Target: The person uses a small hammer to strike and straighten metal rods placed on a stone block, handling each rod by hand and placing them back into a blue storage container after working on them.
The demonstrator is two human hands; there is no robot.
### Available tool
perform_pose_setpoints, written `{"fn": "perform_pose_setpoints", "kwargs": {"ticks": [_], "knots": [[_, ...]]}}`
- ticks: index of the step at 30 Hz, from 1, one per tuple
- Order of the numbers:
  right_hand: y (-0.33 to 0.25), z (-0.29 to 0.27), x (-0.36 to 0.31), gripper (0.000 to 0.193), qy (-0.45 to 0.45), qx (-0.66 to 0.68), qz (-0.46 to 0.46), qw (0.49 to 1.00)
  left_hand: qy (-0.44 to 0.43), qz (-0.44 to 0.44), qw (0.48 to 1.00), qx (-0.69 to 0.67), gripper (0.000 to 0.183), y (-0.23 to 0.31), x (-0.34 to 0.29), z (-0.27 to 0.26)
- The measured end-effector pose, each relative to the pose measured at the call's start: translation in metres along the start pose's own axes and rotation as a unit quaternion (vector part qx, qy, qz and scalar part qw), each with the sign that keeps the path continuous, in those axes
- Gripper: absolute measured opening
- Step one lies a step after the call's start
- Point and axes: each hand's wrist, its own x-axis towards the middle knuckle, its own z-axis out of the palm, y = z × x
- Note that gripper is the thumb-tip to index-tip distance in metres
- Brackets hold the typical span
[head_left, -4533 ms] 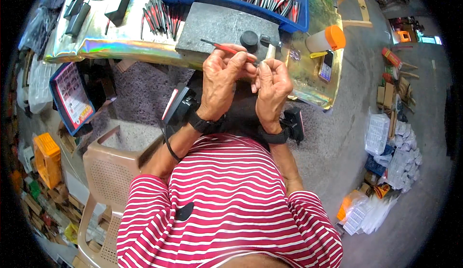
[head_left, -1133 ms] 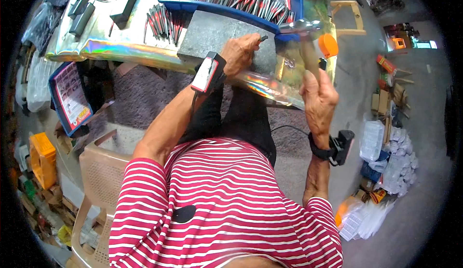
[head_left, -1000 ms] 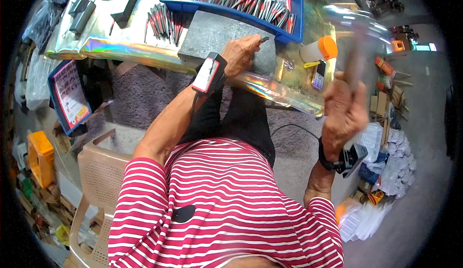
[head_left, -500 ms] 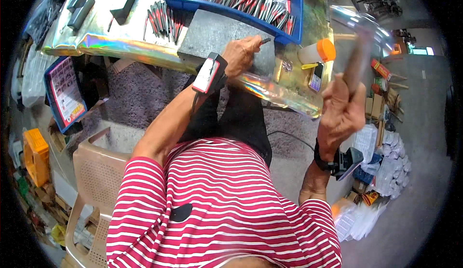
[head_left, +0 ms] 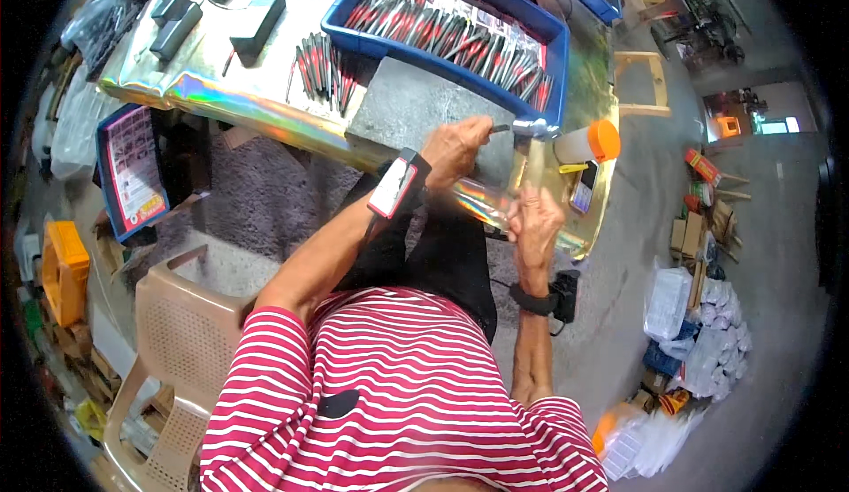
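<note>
My left hand (head_left: 455, 149) is closed around a thin dark rod (head_left: 501, 127) above a flat grey block (head_left: 416, 98). Only the rod's tip sticks out past my fingers; the rest is hidden. In my right hand (head_left: 537, 218) is the handle of a hammer, its shiny metal head (head_left: 535, 127) down by the rod's tip, at the block's right end. Whether head and rod touch I cannot tell. Behind the block stands a blue tray (head_left: 559, 76) filled with slender black-and-red tools (head_left: 433, 27). A loose bunch of similar tools (head_left: 323, 67) lies left of the block.
Right of the block stand a jar with an orange lid (head_left: 604, 141) and a small phone-like device (head_left: 584, 193). Black boxes (head_left: 259, 27) lie at the table's left. A plastic chair (head_left: 190, 315) is at my left; bagged goods (head_left: 707, 342) lie on the floor at right.
The hammer has swung down and left from its raised place at the right, its head now beside the rod's tip. My left hand keeps its grip on the rod. The view has shifted slightly.
</note>
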Motion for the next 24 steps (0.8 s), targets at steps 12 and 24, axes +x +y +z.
{"fn": "perform_pose_setpoints", "kwargs": {"ticks": [12,24], "knots": [[0.047,0.027,0.008,0.027,-0.05,0.251,0.149,0.955,0.162,-0.112,0.975,-0.1,0.009,-0.015,0.044,-0.04],[0.048,0.026,0.007,0.031,-0.095,0.157,0.132,0.974,0.123,-0.212,0.934,0.258,0.024,-0.127,0.093,-0.11]]}}
